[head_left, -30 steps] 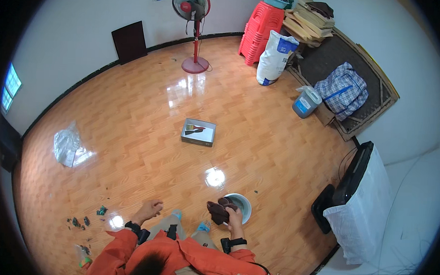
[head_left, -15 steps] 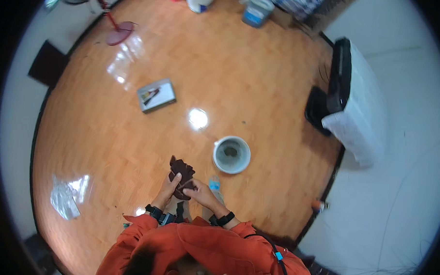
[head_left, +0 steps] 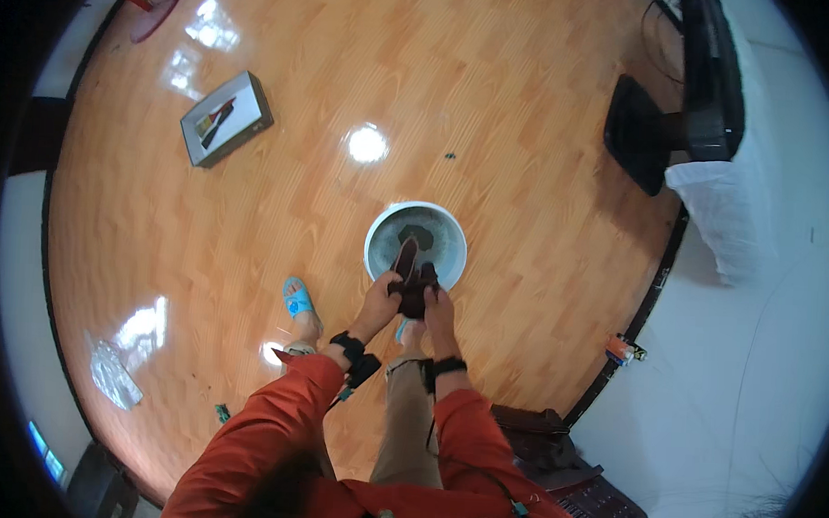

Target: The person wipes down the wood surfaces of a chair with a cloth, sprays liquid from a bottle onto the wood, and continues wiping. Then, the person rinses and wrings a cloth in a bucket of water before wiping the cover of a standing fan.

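Both hands grip a dark brown, soft-looking item (head_left: 415, 301) whose exact kind I cannot make out; two narrow parts of it stick up away from me. My left hand (head_left: 377, 305) is closed on its left side, and my right hand (head_left: 440, 313) pinches its right side with the thumb on top. Beneath and just beyond the hands stands a round white bucket (head_left: 370, 248). Its inside is greyish, with a dark patch (head_left: 421, 234) at the bottom. The brown item overlaps the bucket's near rim from above; whether they touch is unclear.
On the wooden floor (head_left: 316, 192), a shallow box (head_left: 255, 126) with small tools inside lies at the far left. A crumpled clear plastic bag (head_left: 115, 376) is at left. A black stand (head_left: 633, 134) and white cloth (head_left: 722, 210) are at right. My feet wear blue slippers (head_left: 297, 297).
My hands have moved forward and right with the brown item, from beside the bucket to over its near edge. The item is turned and spread differently. My view has shifted too.
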### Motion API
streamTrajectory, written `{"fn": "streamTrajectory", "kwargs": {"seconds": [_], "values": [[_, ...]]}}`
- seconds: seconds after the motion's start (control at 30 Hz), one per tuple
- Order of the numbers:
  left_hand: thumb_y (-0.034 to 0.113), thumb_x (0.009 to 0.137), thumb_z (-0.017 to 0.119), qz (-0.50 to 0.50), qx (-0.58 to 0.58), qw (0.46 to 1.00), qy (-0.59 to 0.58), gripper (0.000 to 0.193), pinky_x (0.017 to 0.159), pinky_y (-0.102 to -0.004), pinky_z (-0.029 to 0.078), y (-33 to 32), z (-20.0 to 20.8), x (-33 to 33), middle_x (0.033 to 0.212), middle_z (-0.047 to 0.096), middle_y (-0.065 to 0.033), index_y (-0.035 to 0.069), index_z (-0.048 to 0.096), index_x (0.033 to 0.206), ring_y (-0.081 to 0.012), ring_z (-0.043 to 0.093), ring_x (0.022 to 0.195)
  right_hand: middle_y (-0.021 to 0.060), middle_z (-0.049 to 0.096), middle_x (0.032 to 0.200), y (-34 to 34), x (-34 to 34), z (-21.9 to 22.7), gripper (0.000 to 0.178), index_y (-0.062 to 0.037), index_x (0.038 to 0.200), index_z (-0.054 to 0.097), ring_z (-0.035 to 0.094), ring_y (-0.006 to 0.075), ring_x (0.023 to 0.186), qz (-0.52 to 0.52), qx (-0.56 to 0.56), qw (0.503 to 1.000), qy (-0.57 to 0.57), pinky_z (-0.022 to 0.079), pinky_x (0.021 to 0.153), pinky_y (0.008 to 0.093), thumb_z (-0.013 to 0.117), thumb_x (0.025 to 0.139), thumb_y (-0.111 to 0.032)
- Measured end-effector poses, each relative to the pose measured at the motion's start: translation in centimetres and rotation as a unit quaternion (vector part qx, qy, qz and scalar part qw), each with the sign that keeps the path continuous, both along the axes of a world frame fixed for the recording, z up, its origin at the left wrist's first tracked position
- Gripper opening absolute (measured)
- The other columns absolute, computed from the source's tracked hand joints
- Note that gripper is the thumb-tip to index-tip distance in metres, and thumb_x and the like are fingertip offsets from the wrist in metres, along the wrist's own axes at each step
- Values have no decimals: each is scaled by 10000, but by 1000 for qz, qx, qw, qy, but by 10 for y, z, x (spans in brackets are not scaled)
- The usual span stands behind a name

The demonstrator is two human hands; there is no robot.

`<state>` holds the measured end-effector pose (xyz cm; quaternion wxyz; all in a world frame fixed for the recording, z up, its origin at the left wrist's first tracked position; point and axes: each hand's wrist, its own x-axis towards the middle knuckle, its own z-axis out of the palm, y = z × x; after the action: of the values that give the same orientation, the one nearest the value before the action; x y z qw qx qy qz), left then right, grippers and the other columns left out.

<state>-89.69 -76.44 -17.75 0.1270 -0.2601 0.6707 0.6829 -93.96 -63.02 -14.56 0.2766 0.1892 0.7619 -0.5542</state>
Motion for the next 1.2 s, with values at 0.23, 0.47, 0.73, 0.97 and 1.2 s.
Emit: {"fn": "streamTrajectory", "kwargs": {"seconds": [0.23, 0.47, 0.73, 0.97, 1.2], "values": [[27, 862, 420, 216, 107, 956, -167, 237, 565, -281, 533, 13, -68, -3, 990, 520, -115, 70, 416, 1095, -200, 617, 705, 234, 628, 969, 39, -68, -85, 283, 32, 1052, 542, 607, 398, 865, -96, 138, 978, -120, 475, 773, 434, 538, 880, -191], [87, 904, 429, 175, 112, 957, -203, 318, 567, -277, 514, -3, -59, 62, 1047, 506, -108, 48, 375, 1215, -183, 612, 703, 197, 603, 1043, 7, -54, -116, 343, 1, 1091, 549, 571, 358, 994, 172, 265, 932, 176, 455, 874, 429, 609, 761, -70], [60, 883, 471, 105, 128, 964, -210, 276, 576, -250, 479, -17, -50, 92, 941, 565, -73, 14, 451, 1154, -140, 587, 671, 213, 539, 1222, -32, -64, -233, 390, -51, 1142, 576, 543, 373, 1089, 532, 298, 789, 79, 469, 898, 416, 589, 754, -84], [62, 880, 502, 47, 62, 993, -83, 234, 604, -280, 473, -27, -40, 47, 865, 589, -88, 13, 500, 1108, -153, 586, 693, 191, 650, 884, -24, -57, -205, 186, -26, 960, 603, 611, 367, 867, 482, 159, 862, 24, 476, 791, 404, 567, 791, -96], [28, 877, 519, -19, -14, 996, -90, 232, 669, -273, 487, -20, -36, -5, 903, 595, -90, -3, 519, 1106, -135, 570, 795, 233, 620, 875, 3, -52, -163, 177, -19, 921, 588, 583, 407, 892, 409, 76, 909, 23, 459, 796, 467, 571, 760, -93]]}}
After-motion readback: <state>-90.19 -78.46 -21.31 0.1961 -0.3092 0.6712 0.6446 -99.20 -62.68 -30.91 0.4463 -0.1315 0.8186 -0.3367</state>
